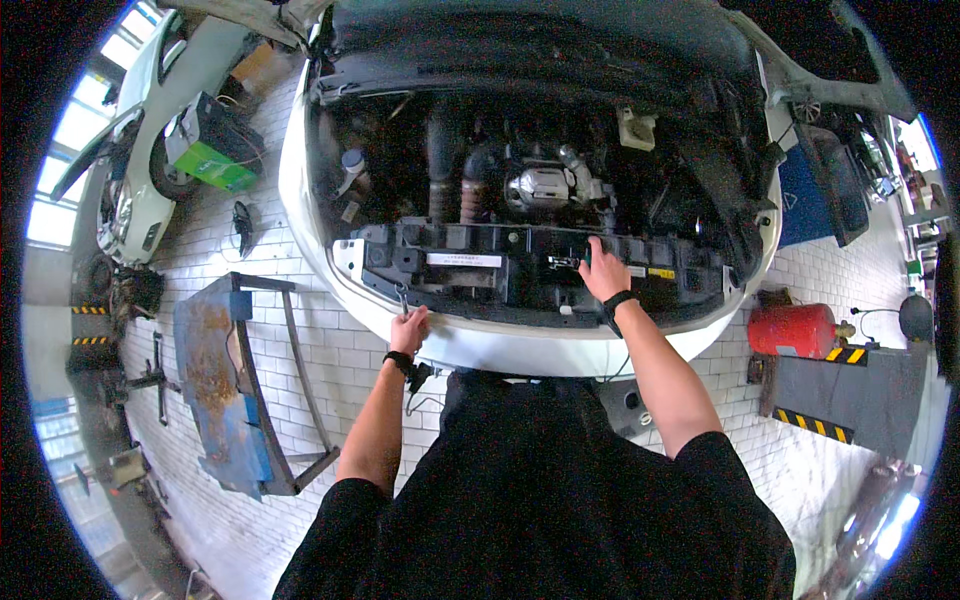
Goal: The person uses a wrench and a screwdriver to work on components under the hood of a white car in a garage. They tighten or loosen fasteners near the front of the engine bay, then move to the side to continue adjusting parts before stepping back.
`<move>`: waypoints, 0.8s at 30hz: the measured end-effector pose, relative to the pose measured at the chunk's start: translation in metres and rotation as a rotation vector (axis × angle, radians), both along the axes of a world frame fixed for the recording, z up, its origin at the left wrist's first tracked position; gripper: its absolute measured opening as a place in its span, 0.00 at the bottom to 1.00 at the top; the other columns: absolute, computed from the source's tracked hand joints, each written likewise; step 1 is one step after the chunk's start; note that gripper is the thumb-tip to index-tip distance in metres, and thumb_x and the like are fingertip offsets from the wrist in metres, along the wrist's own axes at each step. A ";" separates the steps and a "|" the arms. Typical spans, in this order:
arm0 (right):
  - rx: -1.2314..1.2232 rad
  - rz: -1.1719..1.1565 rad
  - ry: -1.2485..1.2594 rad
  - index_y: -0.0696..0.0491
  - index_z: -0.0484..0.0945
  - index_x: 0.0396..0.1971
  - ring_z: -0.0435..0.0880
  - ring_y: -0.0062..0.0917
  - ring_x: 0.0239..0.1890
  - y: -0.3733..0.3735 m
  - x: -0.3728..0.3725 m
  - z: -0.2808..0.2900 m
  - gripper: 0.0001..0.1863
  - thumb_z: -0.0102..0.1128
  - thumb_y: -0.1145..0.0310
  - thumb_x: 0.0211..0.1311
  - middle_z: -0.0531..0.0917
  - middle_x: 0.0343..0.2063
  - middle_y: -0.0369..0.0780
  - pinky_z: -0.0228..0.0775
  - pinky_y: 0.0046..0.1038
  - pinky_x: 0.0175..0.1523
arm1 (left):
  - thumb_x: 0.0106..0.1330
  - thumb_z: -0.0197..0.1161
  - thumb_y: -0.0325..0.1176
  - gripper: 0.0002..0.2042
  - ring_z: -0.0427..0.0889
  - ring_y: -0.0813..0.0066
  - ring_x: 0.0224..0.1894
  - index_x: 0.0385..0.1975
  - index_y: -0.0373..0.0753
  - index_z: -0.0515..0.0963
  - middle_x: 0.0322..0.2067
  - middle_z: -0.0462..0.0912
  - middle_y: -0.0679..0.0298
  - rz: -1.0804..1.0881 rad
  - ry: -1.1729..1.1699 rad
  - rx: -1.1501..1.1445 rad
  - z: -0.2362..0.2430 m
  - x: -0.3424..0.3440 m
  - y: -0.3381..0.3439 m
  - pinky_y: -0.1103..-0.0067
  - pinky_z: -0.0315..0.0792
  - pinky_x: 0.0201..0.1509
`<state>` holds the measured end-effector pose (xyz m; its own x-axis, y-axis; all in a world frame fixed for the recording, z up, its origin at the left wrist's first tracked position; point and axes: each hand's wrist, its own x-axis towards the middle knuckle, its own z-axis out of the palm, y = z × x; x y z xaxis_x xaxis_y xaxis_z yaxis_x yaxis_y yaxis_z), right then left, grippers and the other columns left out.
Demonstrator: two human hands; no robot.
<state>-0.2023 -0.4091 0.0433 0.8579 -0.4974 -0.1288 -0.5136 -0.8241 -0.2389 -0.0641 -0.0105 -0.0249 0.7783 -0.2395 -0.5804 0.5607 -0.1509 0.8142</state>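
A white car's engine bay lies before me under the raised hood. My left hand is closed on a slim metal wrench at the front left edge of the car, with the tool's head pointing up toward the black plastic cover. My right hand reaches onto that cover, just right of the metal hood latch. Its fingers are drawn together against a dark part, and what they hold is hidden. Black bands circle both wrists.
A rusty blue-and-black metal frame stand stands on the tiled floor at left. Beyond it are a green-and-black box and another white car. At right lie a red tank and a grey platform with striped edges.
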 end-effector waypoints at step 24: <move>0.032 -0.079 0.051 0.47 0.62 0.51 0.81 0.47 0.33 -0.005 0.008 -0.004 0.23 0.53 0.55 0.57 0.81 0.30 0.50 0.74 0.49 0.38 | 0.59 0.63 0.46 0.18 0.62 0.84 0.09 0.14 0.39 0.74 0.09 0.66 0.72 -0.034 -0.026 0.077 -0.005 0.007 0.000 0.85 0.51 0.11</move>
<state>-0.1946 -0.4138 0.0392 0.8082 -0.5582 -0.1878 -0.5888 -0.7730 -0.2361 -0.0571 -0.0102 -0.0298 0.7856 -0.2218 -0.5777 0.5327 -0.2326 0.8137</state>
